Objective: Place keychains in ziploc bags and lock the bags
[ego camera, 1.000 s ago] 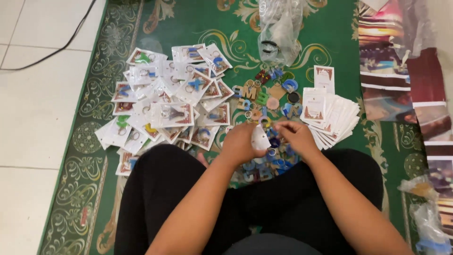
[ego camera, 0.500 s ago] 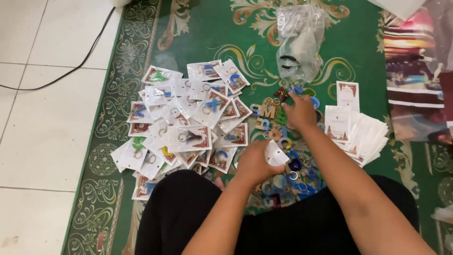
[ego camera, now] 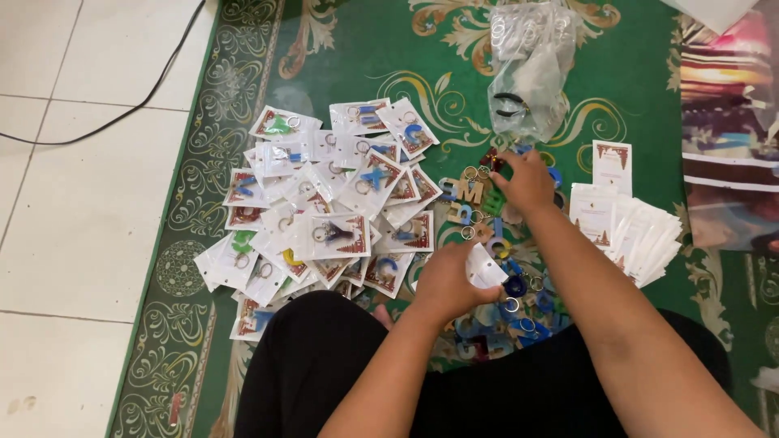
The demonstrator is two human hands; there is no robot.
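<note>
The person sits on a green rug point(ego camera: 341, 49) with legs crossed. A heap of loose key rings point(ego camera: 495, 243) with coloured letters lies on the rug right in front of the legs.

The left hand point(ego camera: 450, 284) is at the near edge of that heap. Its fingers are curled around a small white packet point(ego camera: 485, 266), and the packet sticks up out of the hand.

The right hand point(ego camera: 526, 180) reaches to the far side of the heap. It lies palm down on the letters with the fingers bent. The fingertips are among the key rings, but I cannot tell if they have hold of one.

To the left of the heap is a big spread of filled packets point(ego camera: 324, 211). Each one has a key ring and a small card inside. To the right of the heap is a stack of white packets point(ego camera: 629, 231), fanned out like a hand of cards. Past the heap, further from the person, stands a clear plastic bag point(ego camera: 531, 69), crumpled, with more rings inside. Far to the left of the heap, a black cable point(ego camera: 122, 113) runs over the white floor tiles point(ego camera: 73, 211).
</note>
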